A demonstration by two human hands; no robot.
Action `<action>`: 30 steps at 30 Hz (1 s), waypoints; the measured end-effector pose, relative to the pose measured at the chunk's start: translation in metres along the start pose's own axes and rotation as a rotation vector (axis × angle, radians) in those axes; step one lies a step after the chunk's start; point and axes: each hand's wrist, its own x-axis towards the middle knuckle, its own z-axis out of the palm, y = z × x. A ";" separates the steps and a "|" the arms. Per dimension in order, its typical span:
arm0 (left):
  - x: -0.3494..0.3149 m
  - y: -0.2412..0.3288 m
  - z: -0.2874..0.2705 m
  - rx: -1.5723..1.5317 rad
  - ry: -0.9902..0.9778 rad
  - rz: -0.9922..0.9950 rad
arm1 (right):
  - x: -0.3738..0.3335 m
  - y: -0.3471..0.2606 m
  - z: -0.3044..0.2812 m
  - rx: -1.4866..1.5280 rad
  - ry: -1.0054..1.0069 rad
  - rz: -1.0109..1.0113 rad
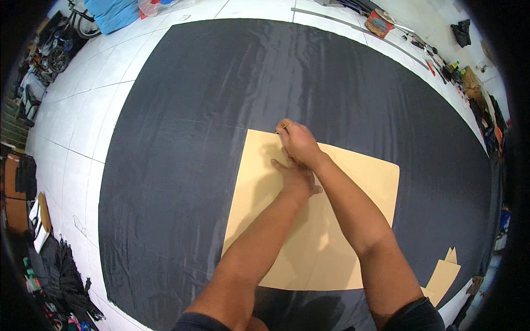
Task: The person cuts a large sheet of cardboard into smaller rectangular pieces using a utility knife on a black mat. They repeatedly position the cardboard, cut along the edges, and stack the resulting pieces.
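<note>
A large sheet of tan paper (337,243) lies flat on a wide dark cloth (182,165). My left hand (295,177) rests on the sheet with its fingers spread, pressing it down. Just beyond it, partly over its fingertips, my right hand (300,142) is closed at the sheet's far edge. Its fingers pinch a thin, pencil-like stick, of which only a little shows. The stick's tip is by the paper's far edge, where the cloth begins.
Smaller tan paper pieces (443,278) lie at the lower right. White floor tiles (83,121) surround the cloth. A red tin (379,23) and scattered tools stand along the far right. At left are a black heap (69,276) and a bicycle (83,22); a blue bag (113,14) sits behind.
</note>
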 end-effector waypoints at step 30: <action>0.012 0.031 -0.015 0.153 0.098 0.196 | -0.093 0.096 -0.103 -0.078 0.113 0.328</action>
